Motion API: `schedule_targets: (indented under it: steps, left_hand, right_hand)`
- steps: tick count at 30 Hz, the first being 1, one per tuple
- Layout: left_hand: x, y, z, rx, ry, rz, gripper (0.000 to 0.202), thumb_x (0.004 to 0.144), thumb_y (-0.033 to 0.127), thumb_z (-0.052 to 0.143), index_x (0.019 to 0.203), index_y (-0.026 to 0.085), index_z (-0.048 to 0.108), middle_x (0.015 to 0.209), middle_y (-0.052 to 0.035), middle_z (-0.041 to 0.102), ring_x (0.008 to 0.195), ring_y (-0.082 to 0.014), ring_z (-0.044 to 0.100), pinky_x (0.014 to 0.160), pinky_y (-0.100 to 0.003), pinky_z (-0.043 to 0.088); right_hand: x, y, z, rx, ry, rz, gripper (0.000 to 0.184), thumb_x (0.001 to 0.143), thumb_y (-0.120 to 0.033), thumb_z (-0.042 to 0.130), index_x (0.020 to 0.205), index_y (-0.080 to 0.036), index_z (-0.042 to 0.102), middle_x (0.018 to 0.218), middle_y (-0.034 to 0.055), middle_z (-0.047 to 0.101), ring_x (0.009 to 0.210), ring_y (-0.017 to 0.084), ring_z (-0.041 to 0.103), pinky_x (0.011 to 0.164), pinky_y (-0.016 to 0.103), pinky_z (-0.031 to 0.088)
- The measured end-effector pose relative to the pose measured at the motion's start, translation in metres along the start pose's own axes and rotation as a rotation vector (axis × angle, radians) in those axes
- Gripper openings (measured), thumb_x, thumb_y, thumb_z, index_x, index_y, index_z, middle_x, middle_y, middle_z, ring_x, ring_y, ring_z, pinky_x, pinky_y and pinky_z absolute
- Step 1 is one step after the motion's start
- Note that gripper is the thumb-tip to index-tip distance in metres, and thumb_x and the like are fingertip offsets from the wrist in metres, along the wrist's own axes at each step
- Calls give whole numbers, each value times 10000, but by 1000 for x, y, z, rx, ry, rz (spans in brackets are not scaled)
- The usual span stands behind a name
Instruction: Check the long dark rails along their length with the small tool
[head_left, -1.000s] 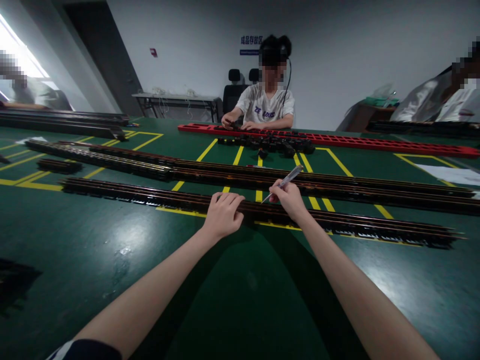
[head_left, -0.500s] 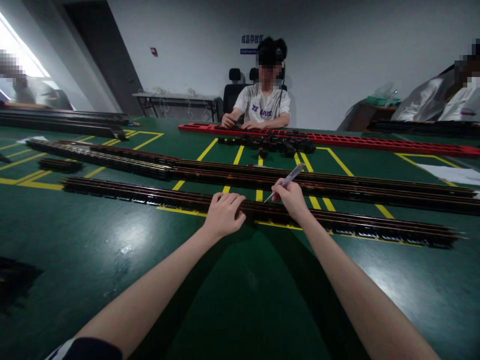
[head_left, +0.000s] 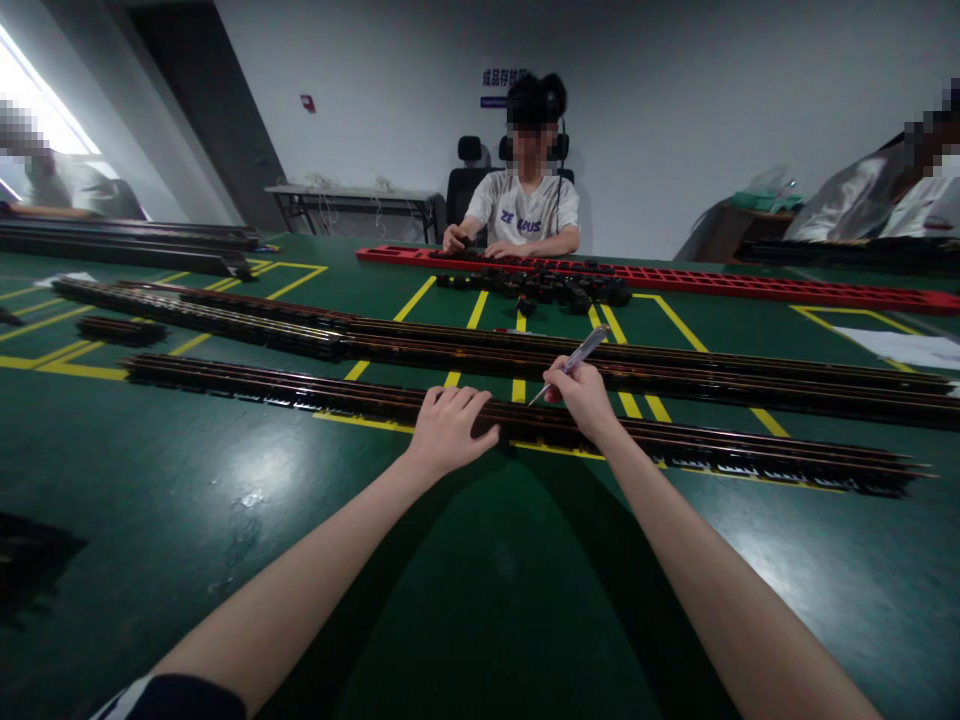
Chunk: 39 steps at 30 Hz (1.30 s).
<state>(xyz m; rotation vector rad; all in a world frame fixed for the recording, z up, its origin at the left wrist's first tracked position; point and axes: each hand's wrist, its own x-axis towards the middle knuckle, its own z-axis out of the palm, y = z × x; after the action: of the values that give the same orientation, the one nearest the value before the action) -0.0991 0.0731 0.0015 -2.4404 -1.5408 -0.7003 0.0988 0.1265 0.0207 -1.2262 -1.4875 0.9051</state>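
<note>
Evidently handling a long dark bundle of strips (head_left: 517, 417), stretched across mid-frame on a green worktop (head_left: 187, 500).
Draping the left hand (head_left: 448, 432) over it, with thumb spread; cannot tell whether clasping. Pinching a clear-handled tool (head_left: 587, 348) in the right hand (head_left: 583, 395), angled tip-down toward the strips, just right of centre. Leaving only a narrow gap, crossed by yellow tape (head_left: 519, 391), before a rear bundle (head_left: 652, 374); reaching farther back to a red rack (head_left: 750, 285) and pale wall (head_left: 675, 120). Ending raggedly short of the right frame edge. Opening onto broad green surface at lower centre, between forearms (head_left: 322, 575).
</note>
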Motion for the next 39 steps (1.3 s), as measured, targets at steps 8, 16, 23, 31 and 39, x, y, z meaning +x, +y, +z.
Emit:
schedule_targets:
  steps: [8, 16, 23, 31, 39]
  left_hand:
    - [0, -2, 4, 52, 4, 10, 401, 851, 441, 508, 1100, 146, 617, 1076, -98, 682, 980, -267, 610, 889, -446, 431]
    - [0, -3, 7, 60, 8, 7, 388, 852, 446, 523, 1092, 157, 618, 1072, -91, 681, 979, -267, 608, 883, -444, 432]
    - [-1, -2, 7, 59, 22, 2, 347, 867, 421, 516, 1083, 170, 622, 1062, -93, 685, 982, -262, 609, 891, -439, 434]
    - [0, 1, 3, 57, -10, -21, 359, 886, 412, 478, 1094, 155, 618, 1085, -106, 675, 1006, -267, 601, 918, -461, 426]
    - [0, 2, 4, 52, -6, -27, 345, 877, 398, 489, 1089, 160, 622, 1089, -105, 676, 1015, -269, 602, 925, -459, 422]
  right_hand:
    - [1, 2, 1, 23, 0, -8, 132, 676, -303, 553, 592, -202, 531, 475, -26, 543, 486, 137, 533, 559, 272, 443]
    - [0, -1, 1, 10, 0, 6, 134, 681, -294, 551, 586, -204, 523, 477, -24, 544, 489, 138, 540, 558, 269, 450]
    - [-1, -1, 1, 8, -8, -5, 152, 684, -321, 552, 593, -203, 525, 491, -20, 544, 499, 143, 543, 570, 278, 456]
    - [-2, -2, 1, 13, -5, -10, 142, 684, -316, 551, 601, -205, 519, 493, -21, 545, 495, 139, 543, 557, 275, 459]
    - [-2, -3, 2, 9, 8, 2, 134, 676, -296, 551, 585, -203, 522, 473, -25, 537, 478, 136, 531, 553, 273, 451]
